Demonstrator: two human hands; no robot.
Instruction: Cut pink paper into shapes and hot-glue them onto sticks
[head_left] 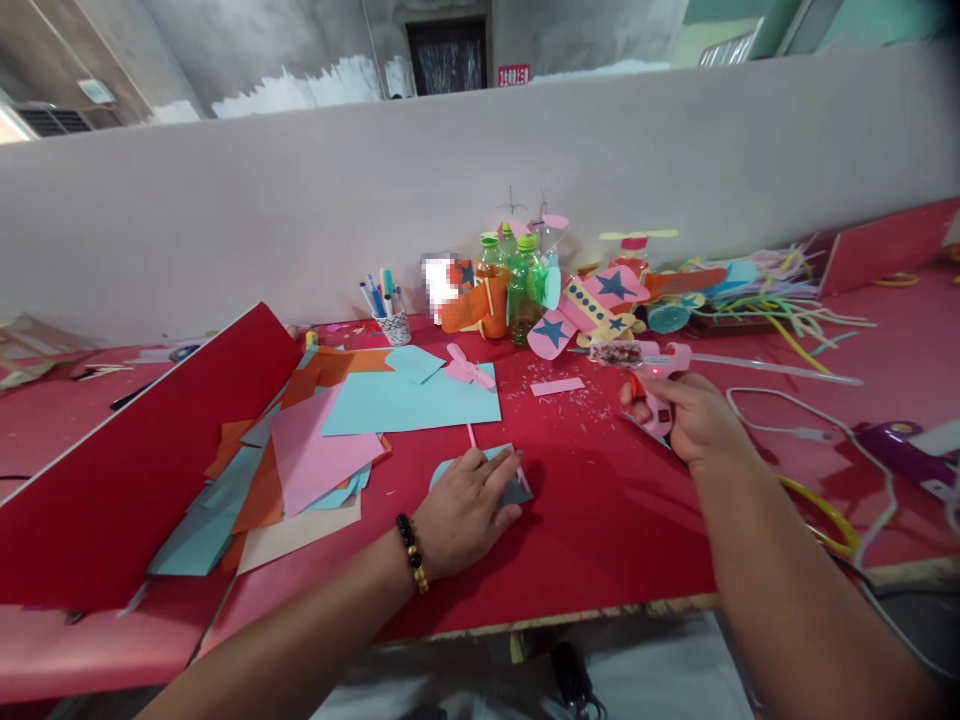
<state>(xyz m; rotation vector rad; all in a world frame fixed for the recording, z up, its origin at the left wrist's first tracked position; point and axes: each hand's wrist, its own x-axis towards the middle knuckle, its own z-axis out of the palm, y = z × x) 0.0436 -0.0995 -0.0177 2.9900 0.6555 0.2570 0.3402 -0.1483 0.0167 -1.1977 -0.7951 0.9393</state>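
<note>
My left hand (472,510) lies flat, fingers stretched out, on a small light blue paper piece (517,488). A thin pink strip or straw (471,435) sticks out beyond it; its middle is hidden under the hand. My right hand (701,415) grips a pink hot glue gun (661,362) by its handle, with a red light showing. A long clear glue stick (780,367) runs out of its rear, and the nozzle points left. Between the hands rests a pink paper strip (557,387). A pink paper propeller (469,370) sits on a large light blue sheet (405,400).
Coloured papers (322,450) lie at left beside a tilted red board (172,470). Decorated bottles (525,285), a pen cup (394,325) and a pink paper plane (592,310) stand along the wall. Straws (780,300) and a white cable (870,430) are at right.
</note>
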